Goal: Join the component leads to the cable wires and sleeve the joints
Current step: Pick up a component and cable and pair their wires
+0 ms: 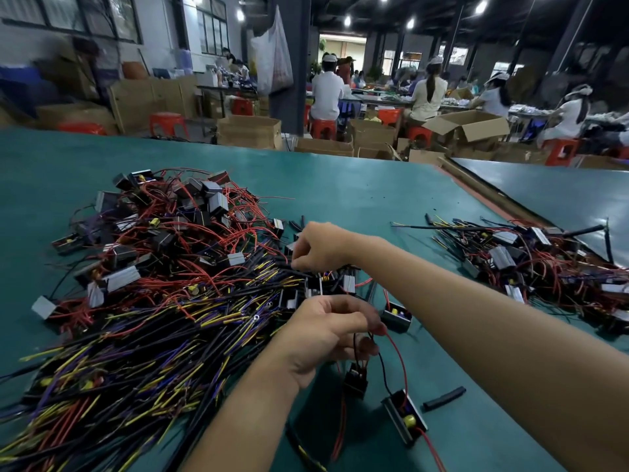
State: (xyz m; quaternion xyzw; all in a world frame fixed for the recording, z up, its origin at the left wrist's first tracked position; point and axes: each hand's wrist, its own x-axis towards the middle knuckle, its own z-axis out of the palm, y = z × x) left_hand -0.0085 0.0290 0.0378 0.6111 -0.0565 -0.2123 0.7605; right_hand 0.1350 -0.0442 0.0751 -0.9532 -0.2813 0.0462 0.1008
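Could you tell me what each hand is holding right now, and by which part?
The left hand pinches the thin red and black leads near their upper ends; a small component lies below. The right hand is closed among the cables; its grip is hidden.

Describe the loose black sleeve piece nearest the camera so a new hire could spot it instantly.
Start at the green table and find the left hand pinching red and black leads near the bottom centre. Just right of the open component box dangling below it lies a short black sleeve. Unlike the piled cables, it lies alone on bare mat, with no wire in it.
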